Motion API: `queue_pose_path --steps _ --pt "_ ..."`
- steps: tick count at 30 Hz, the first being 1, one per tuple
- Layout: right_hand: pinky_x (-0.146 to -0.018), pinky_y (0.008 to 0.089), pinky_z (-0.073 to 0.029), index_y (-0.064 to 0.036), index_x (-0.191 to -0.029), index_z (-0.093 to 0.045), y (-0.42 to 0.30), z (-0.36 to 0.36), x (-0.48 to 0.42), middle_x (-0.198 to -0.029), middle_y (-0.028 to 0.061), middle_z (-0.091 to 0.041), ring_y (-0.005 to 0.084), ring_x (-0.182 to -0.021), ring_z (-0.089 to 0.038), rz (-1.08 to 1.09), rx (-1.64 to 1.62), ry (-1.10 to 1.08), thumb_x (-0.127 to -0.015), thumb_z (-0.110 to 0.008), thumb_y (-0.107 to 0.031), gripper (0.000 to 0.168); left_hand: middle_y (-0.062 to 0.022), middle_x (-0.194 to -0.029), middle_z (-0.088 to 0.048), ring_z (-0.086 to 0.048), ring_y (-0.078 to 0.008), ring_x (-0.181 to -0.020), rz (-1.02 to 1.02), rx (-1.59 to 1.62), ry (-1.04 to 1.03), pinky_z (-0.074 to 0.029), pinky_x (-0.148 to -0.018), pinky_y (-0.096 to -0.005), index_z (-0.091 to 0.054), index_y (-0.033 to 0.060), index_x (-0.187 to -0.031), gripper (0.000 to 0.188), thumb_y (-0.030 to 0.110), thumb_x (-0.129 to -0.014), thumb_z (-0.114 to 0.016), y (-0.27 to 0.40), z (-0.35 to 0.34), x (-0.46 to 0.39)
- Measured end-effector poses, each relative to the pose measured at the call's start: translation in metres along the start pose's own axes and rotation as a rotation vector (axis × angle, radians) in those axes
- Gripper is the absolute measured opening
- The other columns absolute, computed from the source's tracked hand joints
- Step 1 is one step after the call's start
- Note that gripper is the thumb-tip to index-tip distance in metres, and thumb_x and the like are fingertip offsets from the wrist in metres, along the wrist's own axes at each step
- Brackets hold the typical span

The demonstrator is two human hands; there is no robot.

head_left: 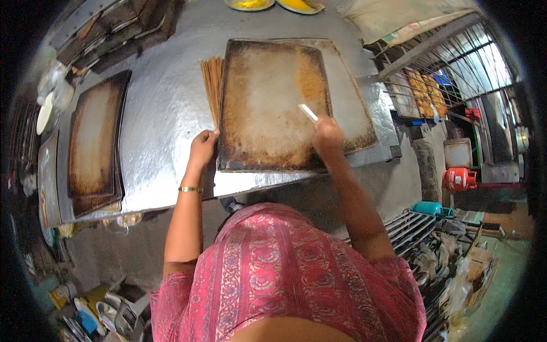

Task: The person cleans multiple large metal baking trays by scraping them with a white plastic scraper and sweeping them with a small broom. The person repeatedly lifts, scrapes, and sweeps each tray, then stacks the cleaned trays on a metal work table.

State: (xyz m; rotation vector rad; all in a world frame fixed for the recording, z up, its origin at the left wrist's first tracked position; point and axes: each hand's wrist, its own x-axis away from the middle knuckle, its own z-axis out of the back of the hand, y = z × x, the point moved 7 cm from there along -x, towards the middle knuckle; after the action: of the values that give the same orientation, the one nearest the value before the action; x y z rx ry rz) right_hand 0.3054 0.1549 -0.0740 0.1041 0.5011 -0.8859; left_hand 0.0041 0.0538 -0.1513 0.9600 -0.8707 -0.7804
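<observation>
A browned metal baking tray (pixel 273 107) lies before me on a shiny metal-topped table (pixel 166 102). Light brown crumbs (pixel 311 77) cover a strip along its right side. My right hand (pixel 329 134) is closed around a white flat tool (pixel 307 112) over the tray's lower right part; whether the tool touches the tray cannot be told. My left hand (pixel 204 147) is at the tray's left edge, its fingertips at the lower end of a bundle of thin brown sticks (pixel 212 81). Another tray (pixel 354 102) lies partly beneath the first.
More browned trays (pixel 95 137) are stacked at the table's left. Two plates (pixel 301 5) with yellow food stand at the far edge. To the right are a barred metal frame (pixel 427 60), bread rolls (pixel 427 94), a red gas cylinder (pixel 459 179) and a teal cylinder (pixel 427 208).
</observation>
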Motion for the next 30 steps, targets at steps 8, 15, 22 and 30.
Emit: queue_pose_path --steps 8,15,22,30 --pt "-0.060 0.0431 -0.042 -0.004 -0.090 -0.054 -0.065 0.046 0.036 -0.077 0.0143 -0.050 0.0323 -0.072 -0.051 0.081 -0.244 -0.187 -0.072 -0.046 0.000 0.019 -0.0053 -0.070 -0.053 -0.045 -0.0127 -0.067 0.036 0.114 0.062 -0.040 -0.064 -0.0258 -0.056 -0.0048 -0.081 0.048 0.041 -0.090 -0.048 0.007 -0.004 0.001" --pt "-0.056 0.0412 -0.045 -0.007 -0.085 -0.051 0.002 0.014 -0.036 -0.071 0.0108 -0.054 0.0299 -0.066 -0.055 -0.233 -0.120 -0.054 -0.080 -0.044 -0.009 0.009 -0.0039 -0.063 -0.045 -0.037 -0.0129 -0.063 -0.105 -0.025 0.123 -0.037 -0.059 -0.0279 -0.047 -0.0010 -0.071 0.049 0.044 -0.090 -0.045 0.039 -0.015 0.021" --pt "-0.051 0.0387 -0.049 -0.001 -0.099 -0.049 -0.163 -0.002 -0.048 -0.073 0.0149 -0.058 0.0301 -0.069 -0.060 0.182 -0.235 -0.017 -0.079 -0.047 -0.007 0.021 -0.0023 -0.059 -0.035 -0.031 -0.0120 -0.059 -0.159 0.004 0.215 -0.032 -0.052 -0.0283 -0.040 0.0006 -0.065 0.042 0.033 -0.091 -0.048 0.026 -0.005 0.050" --pt "-0.048 0.0369 -0.048 -0.002 -0.087 -0.056 -0.004 -0.078 -0.103 -0.067 0.0131 -0.059 0.0254 -0.060 -0.060 -0.126 0.148 0.010 -0.078 -0.048 -0.006 0.012 0.0050 -0.059 -0.035 -0.029 -0.0059 -0.057 -0.119 0.203 0.252 -0.027 -0.049 -0.0228 -0.040 0.0072 -0.062 0.039 0.031 -0.090 -0.051 -0.002 -0.004 0.071"
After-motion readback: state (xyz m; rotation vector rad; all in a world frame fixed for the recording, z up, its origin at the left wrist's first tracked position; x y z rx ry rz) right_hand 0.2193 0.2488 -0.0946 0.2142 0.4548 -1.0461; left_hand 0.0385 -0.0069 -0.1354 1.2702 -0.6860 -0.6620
